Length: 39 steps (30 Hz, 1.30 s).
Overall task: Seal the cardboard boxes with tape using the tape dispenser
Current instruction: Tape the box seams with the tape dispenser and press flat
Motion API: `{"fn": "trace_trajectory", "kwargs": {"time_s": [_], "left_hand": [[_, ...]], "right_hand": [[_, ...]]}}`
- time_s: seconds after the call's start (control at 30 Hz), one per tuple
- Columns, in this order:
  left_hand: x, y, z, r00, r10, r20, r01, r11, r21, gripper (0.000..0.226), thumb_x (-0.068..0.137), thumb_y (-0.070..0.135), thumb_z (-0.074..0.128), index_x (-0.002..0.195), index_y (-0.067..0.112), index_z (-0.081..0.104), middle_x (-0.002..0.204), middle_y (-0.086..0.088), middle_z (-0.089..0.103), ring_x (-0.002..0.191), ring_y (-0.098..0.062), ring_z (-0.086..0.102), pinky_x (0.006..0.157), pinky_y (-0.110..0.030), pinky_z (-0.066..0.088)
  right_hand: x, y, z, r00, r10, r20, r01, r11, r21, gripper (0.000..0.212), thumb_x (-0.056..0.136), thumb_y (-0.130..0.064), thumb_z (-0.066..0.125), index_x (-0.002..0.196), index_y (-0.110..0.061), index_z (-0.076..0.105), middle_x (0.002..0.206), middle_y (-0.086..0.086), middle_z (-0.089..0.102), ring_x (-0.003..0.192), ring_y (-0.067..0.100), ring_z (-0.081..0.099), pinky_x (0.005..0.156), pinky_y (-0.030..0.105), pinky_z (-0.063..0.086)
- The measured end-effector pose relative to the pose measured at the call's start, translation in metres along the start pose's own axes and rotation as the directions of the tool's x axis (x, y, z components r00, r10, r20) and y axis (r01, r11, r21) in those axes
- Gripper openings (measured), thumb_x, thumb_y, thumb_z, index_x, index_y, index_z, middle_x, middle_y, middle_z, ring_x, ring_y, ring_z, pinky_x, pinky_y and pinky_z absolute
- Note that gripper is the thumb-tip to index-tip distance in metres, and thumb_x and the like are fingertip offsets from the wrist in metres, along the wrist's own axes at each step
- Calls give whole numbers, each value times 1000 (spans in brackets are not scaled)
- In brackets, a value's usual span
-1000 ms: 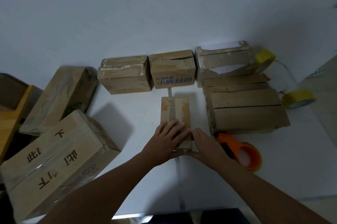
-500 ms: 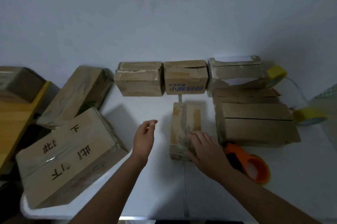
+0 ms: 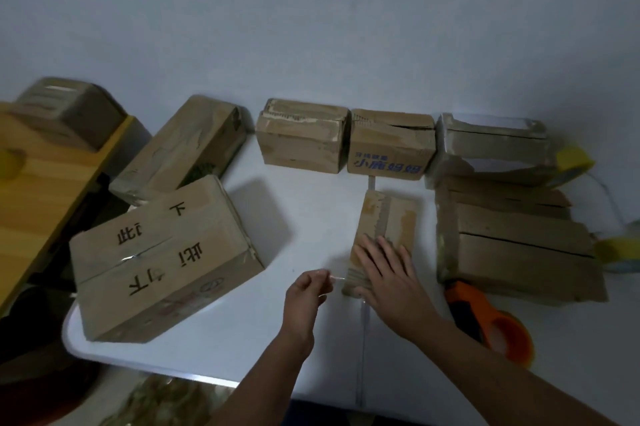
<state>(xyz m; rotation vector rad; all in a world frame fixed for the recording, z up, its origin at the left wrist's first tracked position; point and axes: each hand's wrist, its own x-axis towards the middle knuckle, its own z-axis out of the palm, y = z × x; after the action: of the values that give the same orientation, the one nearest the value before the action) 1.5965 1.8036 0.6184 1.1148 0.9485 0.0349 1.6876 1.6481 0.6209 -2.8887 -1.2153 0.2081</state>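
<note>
Right hand (image 3: pixel 388 271) flat on small box (image 3: pixel 384 235); left hand (image 3: pixel 306 288) apparently pinches clear tape (image 3: pixel 335 277).

Blue print 小鹿妈妈 on the back-row box (image 3: pixel 390 145) facing me; black characters, 此 and 下 among them, upside down on my large left box (image 3: pixel 162 252).

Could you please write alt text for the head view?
A right hand presses flat on a small box on a white table ringed by boxes, while the left hand pinches something thin beside it. An orange dispenser lies alongside.
</note>
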Motion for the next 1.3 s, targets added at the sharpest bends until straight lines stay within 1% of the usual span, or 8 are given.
{"fn": "trace_trajectory", "kwargs": {"time_s": [0.23, 0.43, 0.63, 0.87, 0.97, 1.03, 1.17, 1.3], "left_hand": [[7, -7, -7, 994, 107, 21, -108, 990, 85, 16, 93, 24, 67, 88, 10, 73, 80, 0, 70, 79, -12, 62, 79, -24, 50], [21, -11, 5, 977, 211, 35, -210, 919, 334, 18, 96, 29, 61, 82, 21, 70, 80, 7, 71, 73, -8, 62, 75, -26, 51], [31, -12, 25, 955, 281, 99, -294, 838, 459, 15, 97, 17, 59, 83, 21, 64, 79, 5, 69, 72, -6, 63, 63, -11, 46], [36, -19, 29, 984, 146, 100, -173, 918, 357, 5, 100, 16, 52, 102, 19, 55, 109, 0, 58, 87, -9, 57, 69, -15, 48], [43, -12, 32, 981, 138, 133, -185, 865, 466, 10, 101, 14, 50, 108, 14, 57, 116, -4, 54, 99, -16, 59, 77, -22, 52], [45, -5, 27, 979, 169, 112, -203, 806, 556, 15, 101, 14, 50, 112, 12, 60, 117, -3, 57, 104, -18, 59, 86, -29, 52], [31, 6, 2, 983, 185, -14, -149, 834, 532, 22, 100, 10, 49, 101, 21, 67, 104, 7, 69, 94, -7, 64, 73, -13, 45], [9, 12, 6, 980, 117, 162, -179, 871, 457, 33, 98, 3, 48, 102, 21, 75, 103, 7, 74, 100, -9, 67, 90, -21, 51]], "right_hand": [[0, 2, 0, 999, 1, 54, -1, 1000, -8, 71, 94, -57, 17, 155, -21, 14, 162, -3, 10, 149, 24, 10, 119, 48, 9], [0, 2, -2, 998, -1, 57, 1, 1000, 0, 69, 94, -56, 24, 153, -19, 22, 161, 0, 16, 148, 25, 17, 118, 50, 17], [1, 3, 0, 998, 3, 60, -5, 1000, 19, 66, 97, -53, 20, 153, -20, 22, 161, 0, 14, 148, 26, 16, 118, 51, 16], [1, 2, 3, 999, 11, 43, -13, 999, 44, 65, 97, -50, 34, 154, -20, 21, 162, 0, 12, 149, 27, 12, 118, 51, 12], [0, 3, 4, 998, 9, 57, -11, 999, 43, 66, 97, -50, 35, 154, -20, 19, 162, -1, 9, 149, 26, 11, 118, 51, 11], [0, 3, 3, 998, 10, 57, -12, 999, 30, 67, 96, -51, 33, 154, -21, 19, 162, -1, 10, 149, 26, 12, 118, 50, 11], [0, 3, 2, 999, 7, 50, -9, 1000, 26, 67, 96, -52, 32, 154, -21, 20, 162, -1, 12, 148, 26, 15, 118, 51, 14], [0, 1, -3, 999, 13, 46, -13, 1000, 17, 65, 96, -52, 29, 152, -19, 26, 160, 1, 21, 146, 28, 22, 116, 52, 20]]}}
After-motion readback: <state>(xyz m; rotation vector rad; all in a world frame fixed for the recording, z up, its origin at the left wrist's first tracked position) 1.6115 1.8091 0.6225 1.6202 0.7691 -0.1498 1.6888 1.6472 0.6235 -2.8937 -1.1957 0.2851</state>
